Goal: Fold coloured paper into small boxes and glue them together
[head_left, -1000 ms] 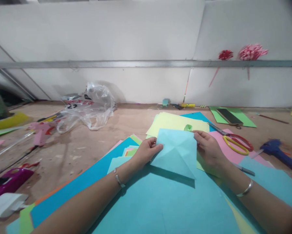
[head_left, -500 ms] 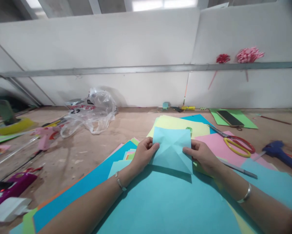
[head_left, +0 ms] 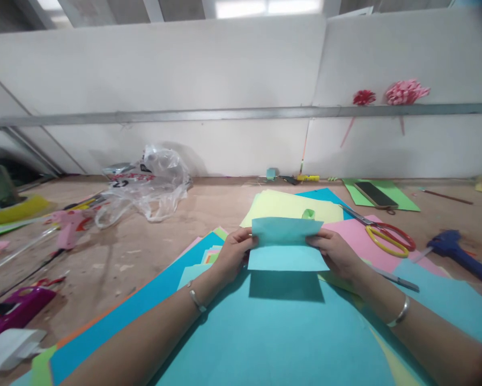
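Observation:
A small light-blue sheet of paper (head_left: 288, 258) is held up between my two hands, bent along a horizontal crease across its middle. My left hand (head_left: 237, 247) pinches its left edge with thumb and fingers. At the right edge, my right hand (head_left: 332, 247) grips it the same way. The paper casts a shadow on a large light-blue sheet (head_left: 281, 338) lying beneath it. Behind the held paper, a green curled piece (head_left: 308, 214) rests on pale yellow sheets (head_left: 281, 203).
Scissors (head_left: 385, 236) and a grey pen-like tool (head_left: 397, 279) lie on the right, near a blue glue gun (head_left: 453, 246). A phone (head_left: 375, 194) rests on green paper. Left are a plastic bag (head_left: 152, 182), a pink glue gun (head_left: 67, 225) and a purple device (head_left: 23, 311).
The small paper was flat with crossing creases facing me; now it bends along a horizontal line, its lower half tilted toward me. Both hands keep their hold at the edges.

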The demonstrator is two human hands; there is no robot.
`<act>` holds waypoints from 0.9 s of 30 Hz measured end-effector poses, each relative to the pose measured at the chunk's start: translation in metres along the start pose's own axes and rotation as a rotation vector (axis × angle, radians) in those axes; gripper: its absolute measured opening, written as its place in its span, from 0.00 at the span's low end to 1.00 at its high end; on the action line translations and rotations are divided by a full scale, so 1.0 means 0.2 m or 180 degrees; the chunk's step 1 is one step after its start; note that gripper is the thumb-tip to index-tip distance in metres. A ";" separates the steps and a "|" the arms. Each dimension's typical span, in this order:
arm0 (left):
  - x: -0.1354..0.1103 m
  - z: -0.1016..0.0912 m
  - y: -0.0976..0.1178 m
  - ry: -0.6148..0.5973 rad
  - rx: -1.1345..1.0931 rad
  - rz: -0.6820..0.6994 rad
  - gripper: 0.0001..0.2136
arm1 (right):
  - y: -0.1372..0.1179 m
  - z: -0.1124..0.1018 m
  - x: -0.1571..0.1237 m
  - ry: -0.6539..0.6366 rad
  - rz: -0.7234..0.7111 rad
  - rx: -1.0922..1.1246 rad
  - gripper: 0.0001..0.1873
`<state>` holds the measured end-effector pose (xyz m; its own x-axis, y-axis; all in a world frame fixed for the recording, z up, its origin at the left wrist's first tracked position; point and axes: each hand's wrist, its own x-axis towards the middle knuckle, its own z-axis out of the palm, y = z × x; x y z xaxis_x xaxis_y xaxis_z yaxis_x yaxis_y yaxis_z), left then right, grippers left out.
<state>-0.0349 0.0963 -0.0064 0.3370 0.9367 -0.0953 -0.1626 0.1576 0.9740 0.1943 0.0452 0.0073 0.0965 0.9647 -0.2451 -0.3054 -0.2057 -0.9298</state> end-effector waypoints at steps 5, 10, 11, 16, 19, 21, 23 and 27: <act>0.01 -0.01 0.01 0.0095 -0.0033 -0.0077 0.09 | -0.01 -0.01 -0.01 0.0068 0.0100 0.0028 0.12; 0.01 -0.02 0.00 -0.0002 -0.0027 0.0118 0.14 | -0.02 -0.02 0.00 0.0125 0.0178 0.0198 0.10; 0.01 -0.02 -0.01 -0.0058 -0.0025 0.0189 0.16 | -0.02 -0.02 0.00 0.0160 0.0176 0.0262 0.09; 0.03 -0.04 -0.04 -0.0396 0.0461 0.1226 0.22 | -0.01 -0.03 0.02 0.0296 0.0145 0.0356 0.06; 0.02 -0.05 -0.03 -0.0366 0.1085 0.1750 0.25 | -0.01 -0.03 0.01 0.0273 0.0129 0.0243 0.07; 0.01 -0.05 -0.02 -0.0167 0.1288 0.1776 0.19 | -0.01 -0.02 0.01 0.0197 0.0100 0.0129 0.07; 0.01 -0.04 -0.02 0.0137 0.1229 0.1602 0.09 | -0.01 -0.03 0.00 0.0040 0.0088 -0.0004 0.07; 0.02 -0.04 -0.04 0.0501 0.1005 0.1288 0.13 | 0.00 -0.03 0.01 -0.0276 -0.0173 -0.0441 0.13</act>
<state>-0.0390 0.1008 -0.0154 0.1581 0.9425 0.2945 0.0443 -0.3048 0.9514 0.2006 0.0452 0.0056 0.0254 0.9843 -0.1745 -0.1677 -0.1679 -0.9714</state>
